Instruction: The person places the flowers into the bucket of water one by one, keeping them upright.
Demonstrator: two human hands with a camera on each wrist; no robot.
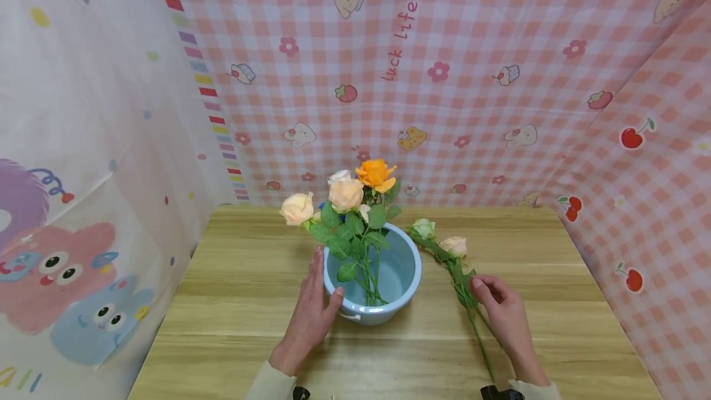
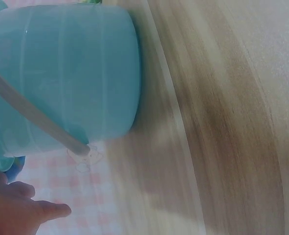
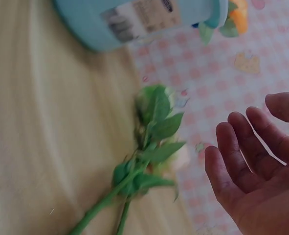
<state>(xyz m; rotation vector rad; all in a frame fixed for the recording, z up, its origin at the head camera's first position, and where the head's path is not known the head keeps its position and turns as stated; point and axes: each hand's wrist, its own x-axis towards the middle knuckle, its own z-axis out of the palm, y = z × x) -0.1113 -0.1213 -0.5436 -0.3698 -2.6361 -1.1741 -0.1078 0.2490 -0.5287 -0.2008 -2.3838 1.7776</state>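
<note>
A light blue bucket (image 1: 418, 267) stands upright on the table, holding several roses, among them an orange rose (image 1: 376, 175), a peach rose (image 1: 345, 193) and a cream rose (image 1: 297, 208). Their leafy stems lean against its left side. My left hand (image 1: 311, 310) is at the bucket's left rim, fingers extended along the outside and thumb near the front edge. Right of the bucket lie a pale green rose (image 1: 424, 228) and a pale peach rose (image 1: 455, 246) with long stems. Over these stems hovers my right hand (image 1: 505, 320); its fingers are loosely bent with nothing in them in the right wrist view.
The bucket's pale carrying handle (image 2: 41, 117) hangs down its side. Beneath everything is a wood-grain table (image 1: 250, 289). A pink checked cloth (image 1: 378, 110) hangs behind and along the right, and a white cartoon-print cloth (image 1: 111, 141) on the left.
</note>
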